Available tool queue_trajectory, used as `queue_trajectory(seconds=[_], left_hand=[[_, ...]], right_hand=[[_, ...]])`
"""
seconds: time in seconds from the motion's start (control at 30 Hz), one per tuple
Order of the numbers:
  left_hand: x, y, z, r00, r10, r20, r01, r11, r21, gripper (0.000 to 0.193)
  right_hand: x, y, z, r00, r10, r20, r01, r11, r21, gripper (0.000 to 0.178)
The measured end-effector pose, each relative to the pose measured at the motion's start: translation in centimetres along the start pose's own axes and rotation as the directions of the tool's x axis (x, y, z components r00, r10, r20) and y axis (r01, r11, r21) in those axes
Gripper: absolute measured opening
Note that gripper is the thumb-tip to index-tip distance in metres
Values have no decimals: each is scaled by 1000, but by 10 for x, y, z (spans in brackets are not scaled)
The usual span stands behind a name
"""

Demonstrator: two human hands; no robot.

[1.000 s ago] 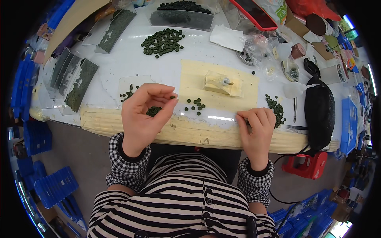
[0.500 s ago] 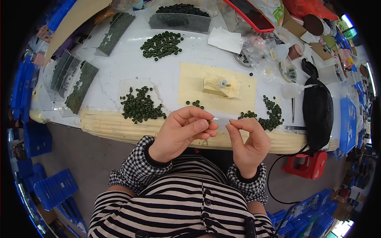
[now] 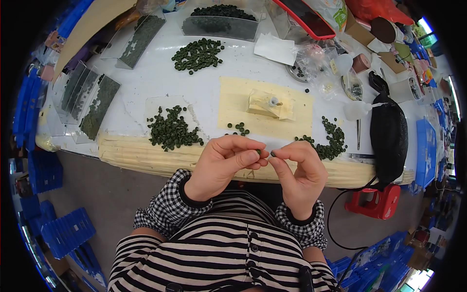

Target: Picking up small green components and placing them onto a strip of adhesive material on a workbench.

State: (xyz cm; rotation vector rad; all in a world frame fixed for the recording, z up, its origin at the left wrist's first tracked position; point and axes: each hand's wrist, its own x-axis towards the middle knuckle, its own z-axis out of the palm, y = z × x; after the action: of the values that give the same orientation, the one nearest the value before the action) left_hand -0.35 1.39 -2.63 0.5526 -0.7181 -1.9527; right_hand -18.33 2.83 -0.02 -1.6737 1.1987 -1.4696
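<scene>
Above the table's front edge, my left hand [image 3: 221,163] pinches a small dark green round piece [image 3: 258,152] between thumb and fingertips. Close beside it, my right hand [image 3: 300,173] is closed in a pinch, with a tiny dark round piece [image 3: 273,154] at its fingertips. The two sets of fingertips nearly meet. Just beyond my left hand lie several loose green pieces [image 3: 241,128]. A larger pile of green pieces [image 3: 171,129] is to the left, and another scattered pile [image 3: 333,138] lies past my right hand.
A cream block with a short peg [image 3: 270,103] sits on a yellow sheet [image 3: 233,104]. Farther back are another green pile [image 3: 197,55] and clear trays [image 3: 221,28]. At the right are a black bag [image 3: 389,131], tweezers [image 3: 358,134], a red-cased phone [image 3: 306,19] and a red stool [image 3: 374,202].
My right hand has moved slightly left, closer to my left hand, and a tiny dark piece now shows at its fingertips. My left hand has shifted slightly right, still pinching its green piece.
</scene>
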Motion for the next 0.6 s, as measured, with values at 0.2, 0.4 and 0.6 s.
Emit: queue_trajectory(seconds=[0.2,0.4,0.6], left_hand=[[-2,2,8,996,12,-84,-5,997,73,17],[-3,-2,7,992,85,-95,-72,988,137,13],[-2,-3,10,987,115,-117,-99,986,133,13]], right_hand=[[-1,-1,8,1000,-23,-14,22,998,-62,17],[-1,-3,10,999,-32,-12,31,997,-67,18],[0,-7,12,988,-152,-30,140,960,-244,21]])
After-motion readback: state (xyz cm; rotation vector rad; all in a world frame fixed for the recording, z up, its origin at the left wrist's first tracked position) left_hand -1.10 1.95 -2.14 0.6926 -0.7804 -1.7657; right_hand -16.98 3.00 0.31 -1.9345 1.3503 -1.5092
